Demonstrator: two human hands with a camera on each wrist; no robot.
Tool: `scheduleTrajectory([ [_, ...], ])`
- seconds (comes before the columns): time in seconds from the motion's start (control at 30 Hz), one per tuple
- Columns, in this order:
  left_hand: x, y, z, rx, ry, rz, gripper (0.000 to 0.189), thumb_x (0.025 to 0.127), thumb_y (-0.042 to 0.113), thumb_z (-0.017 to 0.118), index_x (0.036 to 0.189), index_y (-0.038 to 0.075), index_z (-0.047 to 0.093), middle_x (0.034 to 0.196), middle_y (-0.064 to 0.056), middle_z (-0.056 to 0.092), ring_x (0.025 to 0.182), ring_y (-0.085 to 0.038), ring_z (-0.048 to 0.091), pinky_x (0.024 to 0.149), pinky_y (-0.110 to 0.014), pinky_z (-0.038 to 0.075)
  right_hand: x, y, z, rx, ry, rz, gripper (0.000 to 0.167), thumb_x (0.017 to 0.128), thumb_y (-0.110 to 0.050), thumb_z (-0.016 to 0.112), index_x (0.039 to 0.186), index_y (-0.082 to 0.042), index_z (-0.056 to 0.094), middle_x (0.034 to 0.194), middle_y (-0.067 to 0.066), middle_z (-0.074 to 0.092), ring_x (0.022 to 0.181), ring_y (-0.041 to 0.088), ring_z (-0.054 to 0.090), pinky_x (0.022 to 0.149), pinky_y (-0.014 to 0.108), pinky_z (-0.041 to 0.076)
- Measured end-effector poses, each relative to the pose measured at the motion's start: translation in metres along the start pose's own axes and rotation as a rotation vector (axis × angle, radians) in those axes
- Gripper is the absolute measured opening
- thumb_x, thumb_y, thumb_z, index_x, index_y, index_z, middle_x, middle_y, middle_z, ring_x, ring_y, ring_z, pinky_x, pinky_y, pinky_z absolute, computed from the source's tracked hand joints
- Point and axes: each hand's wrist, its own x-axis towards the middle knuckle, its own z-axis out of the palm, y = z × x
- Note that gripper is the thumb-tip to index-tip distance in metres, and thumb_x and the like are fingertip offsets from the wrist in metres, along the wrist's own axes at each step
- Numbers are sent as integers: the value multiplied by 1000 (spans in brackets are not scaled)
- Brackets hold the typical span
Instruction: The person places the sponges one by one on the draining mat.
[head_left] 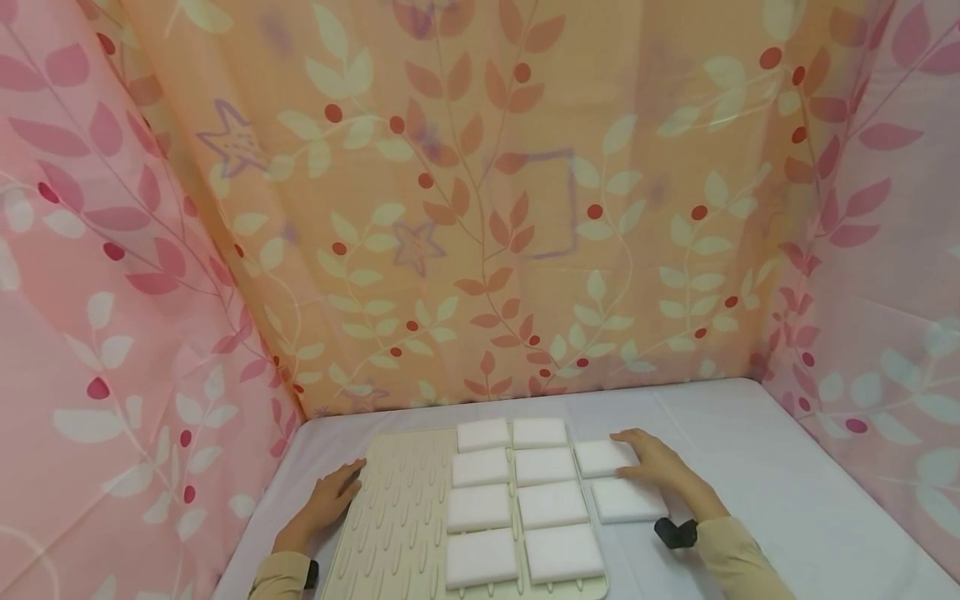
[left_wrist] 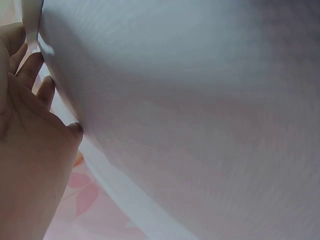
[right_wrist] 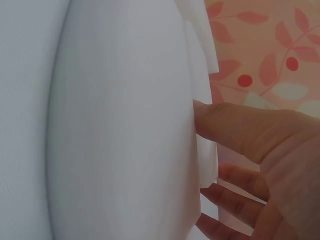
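A beige ridged mat (head_left: pixel 397 500) lies on the white-covered table. White sponge-like blocks stand in two columns on its right part, among them a near block (head_left: pixel 564 553) and a far block (head_left: pixel 540 432). Two more lie off the mat's right edge: an upper block (head_left: pixel 600 458) and a lower block (head_left: pixel 628 502). My right hand (head_left: pixel 660 462) spans the upper block, thumb at its near side and fingers at its far side. In the right wrist view the thumb (right_wrist: pixel 225 125) is against a white edge. My left hand (head_left: pixel 330 496) rests beside the mat's left edge, fingers loosely extended, holding nothing.
Flower-patterned curtains surround the table: an orange curtain (head_left: pixel 480 208) at the back, a pink curtain (head_left: pixel 97 275) on the left and another pink curtain (head_left: pixel 892 275) on the right. White tablecloth (head_left: pixel 810 500) extends to the right of my right hand.
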Motion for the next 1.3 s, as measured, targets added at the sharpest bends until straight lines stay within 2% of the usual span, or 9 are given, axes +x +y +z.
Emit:
scheduleTrajectory([
  [0.3,-1,0,1,5,7,-2,42,92,14,54,131,0,50,130,-26,50,124,-51,38,91,-76,13,-2,2,-5,28,28,24,59,71,-31,79,121,-7,59,117,18,55,95,32,58,77,49,48],
  [0.53,1,-2,-1,15,-1,8,42,93,14,54,131,0,49,131,-26,50,124,-51,37,91,-76,13,-2,1,-9,27,85,38,57,73,-34,77,120,-8,60,118,16,55,97,31,58,76,50,47],
  [0.73,2,-3,-2,15,-8,4,42,93,15,53,132,-1,48,132,-26,49,124,-52,37,92,-77,12,-1,-5,-11,51,118,31,57,74,-41,75,121,-12,60,119,10,55,98,28,57,72,47,48],
  [1.0,0,-6,2,12,3,7,42,92,14,54,131,0,49,131,-26,49,124,-51,38,91,-77,13,3,-21,-9,58,118,48,58,75,-43,74,122,-13,60,121,9,54,97,24,56,70,43,47],
  [1.3,0,-5,3,15,17,11,41,92,14,55,130,0,50,130,-26,51,123,-51,39,90,-77,14,6,-48,-3,101,130,11,55,74,-38,76,120,-13,61,118,4,55,96,22,55,72,41,47],
])
